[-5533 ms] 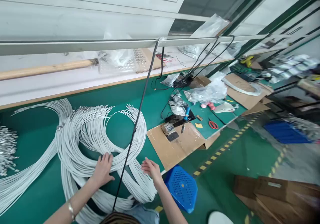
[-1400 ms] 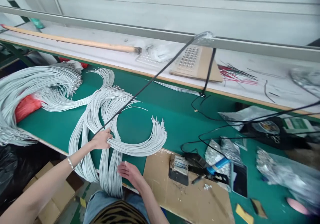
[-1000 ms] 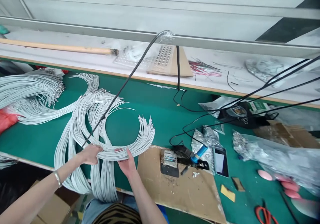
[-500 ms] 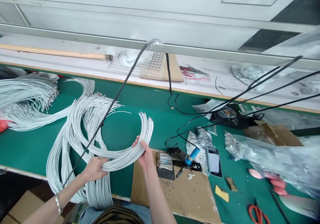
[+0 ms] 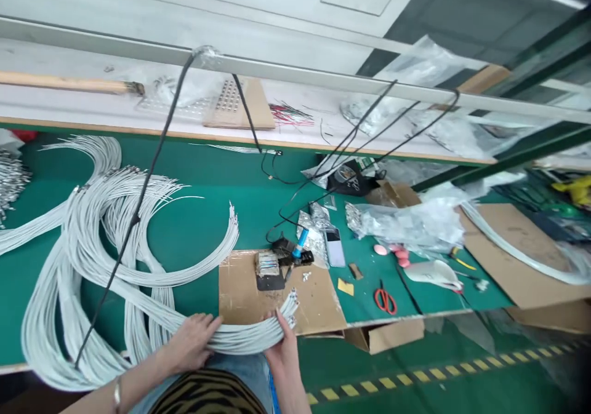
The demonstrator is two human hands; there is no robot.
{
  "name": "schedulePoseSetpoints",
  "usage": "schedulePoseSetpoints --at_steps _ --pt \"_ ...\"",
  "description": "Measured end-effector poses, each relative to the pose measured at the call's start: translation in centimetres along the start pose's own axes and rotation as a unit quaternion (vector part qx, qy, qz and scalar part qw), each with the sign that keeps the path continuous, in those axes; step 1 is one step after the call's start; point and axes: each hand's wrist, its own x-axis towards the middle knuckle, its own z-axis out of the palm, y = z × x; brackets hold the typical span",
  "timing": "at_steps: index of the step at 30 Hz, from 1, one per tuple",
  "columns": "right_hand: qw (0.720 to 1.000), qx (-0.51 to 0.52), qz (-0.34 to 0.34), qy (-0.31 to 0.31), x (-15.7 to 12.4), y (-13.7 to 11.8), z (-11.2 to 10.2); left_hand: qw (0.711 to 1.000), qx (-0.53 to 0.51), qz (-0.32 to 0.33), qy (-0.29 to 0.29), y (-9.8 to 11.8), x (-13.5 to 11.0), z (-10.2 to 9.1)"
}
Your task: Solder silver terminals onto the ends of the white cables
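Observation:
Both my hands grip one bundle of thin white cables (image 5: 244, 335) at the near edge of the green table (image 5: 272, 214). My left hand (image 5: 191, 342) wraps round the bundle where it leaves the big pile. Near the cables' metal-tipped ends, my right hand (image 5: 281, 343) closes round it from below. The tips (image 5: 292, 303) stick out over a brown cardboard sheet (image 5: 318, 300). The large pile of white cable loops (image 5: 96, 248) spreads across the table to my left.
A black cord (image 5: 138, 208) hangs slanting from the overhead rail across the pile. On the cardboard sit a small metal block (image 5: 266, 266) and a blue-handled tool (image 5: 300, 245). Further right lie a phone (image 5: 333, 248), red scissors (image 5: 383, 298), plastic bags and more cardboard.
The bundle, held up in an arc over the table half a second ago, now lies low and flat at the near edge. Both hands came toward me; the view swung right.

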Motion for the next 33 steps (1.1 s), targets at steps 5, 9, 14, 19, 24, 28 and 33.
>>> schedulePoseSetpoints --at_steps 5,9,14,19,24,28,33 --pt "0.997 0.056 -0.009 0.048 1.0 1.8 -1.8 0.998 0.038 -0.041 -0.038 3.1 3.4 0.9" --pt "0.995 0.065 -0.062 0.029 -2.3 2.4 -1.8 0.991 0.056 -0.108 -0.054 2.3 5.9 -1.4" --pt "0.992 0.019 -0.126 0.007 -8.0 6.7 0.7 0.985 0.058 -0.152 -0.05 1.9 8.6 -3.0" --pt "0.987 0.042 -0.134 0.078 -3.8 5.6 -0.2 0.986 0.07 -0.146 -0.028 3.3 8.3 -2.9" --pt "0.981 0.09 -0.104 0.14 0.9 3.0 -3.9 0.995 0.076 -0.059 -0.009 7.6 6.6 -0.6" --pt "0.979 0.091 -0.108 0.146 -0.5 4.8 -4.1 0.993 0.073 -0.093 -0.02 9.3 8.1 1.3" --pt "0.98 0.047 -0.153 0.12 -3.3 8.1 -2.9 0.99 0.047 -0.131 -0.034 7.8 11.0 1.4"
